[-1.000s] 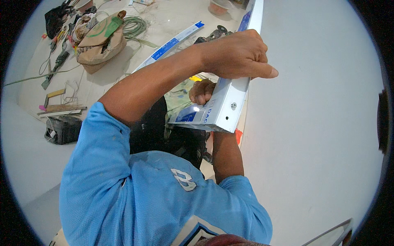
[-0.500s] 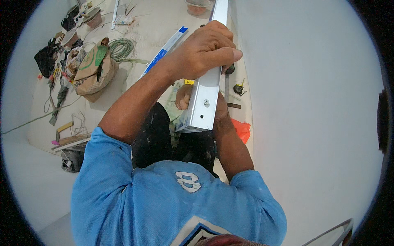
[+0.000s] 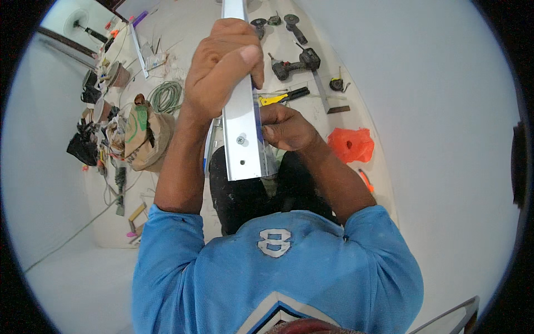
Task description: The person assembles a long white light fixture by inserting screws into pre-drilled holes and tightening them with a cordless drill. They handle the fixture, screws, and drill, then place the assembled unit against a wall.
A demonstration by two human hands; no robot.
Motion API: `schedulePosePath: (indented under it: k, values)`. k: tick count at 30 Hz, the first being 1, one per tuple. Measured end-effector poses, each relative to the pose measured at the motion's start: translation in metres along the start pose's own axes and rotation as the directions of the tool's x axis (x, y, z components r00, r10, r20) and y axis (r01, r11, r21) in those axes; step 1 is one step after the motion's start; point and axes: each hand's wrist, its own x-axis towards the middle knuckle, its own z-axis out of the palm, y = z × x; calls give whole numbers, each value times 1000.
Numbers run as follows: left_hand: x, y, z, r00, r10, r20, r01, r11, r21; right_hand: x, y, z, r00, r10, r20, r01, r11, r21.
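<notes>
A long white metal profile runs away from me, its near end in front of my chest. That end shows a screw head and, nearer to me, a small dark hole. My left hand is closed around the profile farther up, thumb lying across its top face. At the profile's right side my right hand has curled fingers and its thumb against the edge, where blue film shows. The tips of the right fingers are hidden behind the profile.
On the floor right of the profile lie a cordless drill, a yellow-and-black hand tool, a try square, a tape measure and a red plastic bag. Coiled cable and a brown paper bag are left. A wall rises right.
The profile and my left hand have shifted left in view, and the profile now points more straight ahead. My right hand has come from beneath the profile to its right side.
</notes>
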Motion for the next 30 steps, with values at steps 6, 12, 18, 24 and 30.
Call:
schedulePosePath:
  k: [6,12,18,24,30]
  values:
    - [1,-5,1,998,66,14,-65,997,-46,0,-6,3,999,-10,47,16,990,-141]
    - [4,-5,5,996,84,5,-84,996,-26,4,-6,-5,994,78,70,-76,997,-32]
    - [2,-1,7,996,95,-3,-95,995,43,15,-21,8,973,191,130,-174,975,-136]
    - [0,-7,4,995,98,-13,-98,995,11,22,-29,16,964,219,150,-193,966,-171]
    - [3,-8,2,993,109,43,-109,994,-4,22,-31,14,958,236,162,-199,956,-213]
